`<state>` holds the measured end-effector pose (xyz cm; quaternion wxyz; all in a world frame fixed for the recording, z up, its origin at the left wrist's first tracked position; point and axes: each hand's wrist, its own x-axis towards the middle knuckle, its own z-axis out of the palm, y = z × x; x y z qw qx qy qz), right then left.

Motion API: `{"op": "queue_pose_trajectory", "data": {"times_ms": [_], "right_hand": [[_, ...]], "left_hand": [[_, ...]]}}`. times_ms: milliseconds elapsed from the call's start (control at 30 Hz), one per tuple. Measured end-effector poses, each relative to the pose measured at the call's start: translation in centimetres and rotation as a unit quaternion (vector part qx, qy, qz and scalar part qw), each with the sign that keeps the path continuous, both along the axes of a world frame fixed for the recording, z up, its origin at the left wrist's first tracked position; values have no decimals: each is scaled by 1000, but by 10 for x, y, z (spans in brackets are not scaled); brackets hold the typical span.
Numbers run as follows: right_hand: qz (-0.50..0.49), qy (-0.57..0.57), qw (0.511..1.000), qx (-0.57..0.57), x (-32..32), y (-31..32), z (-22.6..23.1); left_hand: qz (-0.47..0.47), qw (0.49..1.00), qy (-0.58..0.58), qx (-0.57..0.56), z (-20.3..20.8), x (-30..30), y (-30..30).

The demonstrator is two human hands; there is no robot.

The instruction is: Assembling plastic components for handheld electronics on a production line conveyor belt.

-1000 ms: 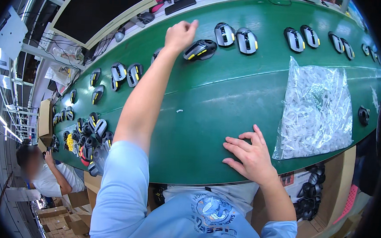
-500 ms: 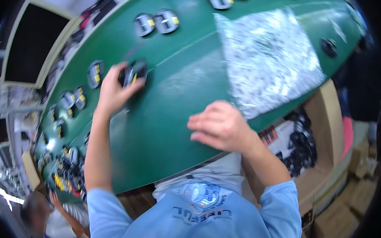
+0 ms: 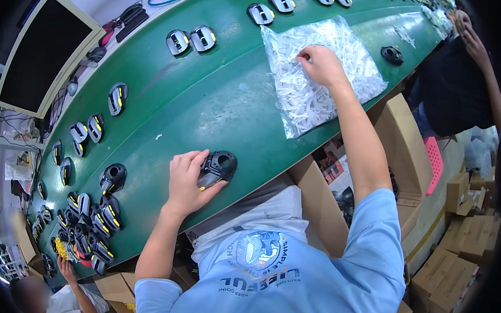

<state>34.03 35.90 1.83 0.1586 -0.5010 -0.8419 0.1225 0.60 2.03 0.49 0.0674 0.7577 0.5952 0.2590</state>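
Observation:
My left hand [image 3: 187, 181] is closed around a black mouse shell [image 3: 222, 164] with a round hole and a yellow side strip. The shell is low over the green table, close to its near edge. Further off, my right hand [image 3: 323, 67] hangs over a clear plastic bag [image 3: 290, 110] filled with white paper-like strips. Its thumb and fingertips are pinched together at the bag; what lies between them is too small to make out.
Grey-and-black mouse shells [image 3: 202, 38] line the far side of the green table [image 3: 225, 103], and several more [image 3: 79, 235] are heaped at the left. An open cardboard box [image 3: 403, 148] stands at the near edge. Co-workers [image 3: 456, 83] are at both sides.
My left hand has come nearer to me and rightward with the mouse shell. My right hand has moved from the table's near edge up over the bag, and its fingers are now pinched.

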Motion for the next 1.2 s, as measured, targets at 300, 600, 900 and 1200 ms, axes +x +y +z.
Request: {"op": "queue_pose_trajectory", "data": {"times_ms": [300, 600, 900, 1200], "right_hand": [[45, 310, 950, 2, -38, -162, 43], [199, 287, 936, -45, -120, -239, 3], [227, 161, 960, 38, -107, -264, 9], [290, 68, 953, 47, -102, -269, -6]], "left_hand": [[28, 999, -15, 21, 1, 7, 7], [45, 997, -37, 46, -5, 10, 7], [40, 997, 20, 70, -5, 13, 2], [-6, 995, 63, 78, 5, 0, 10]]}}
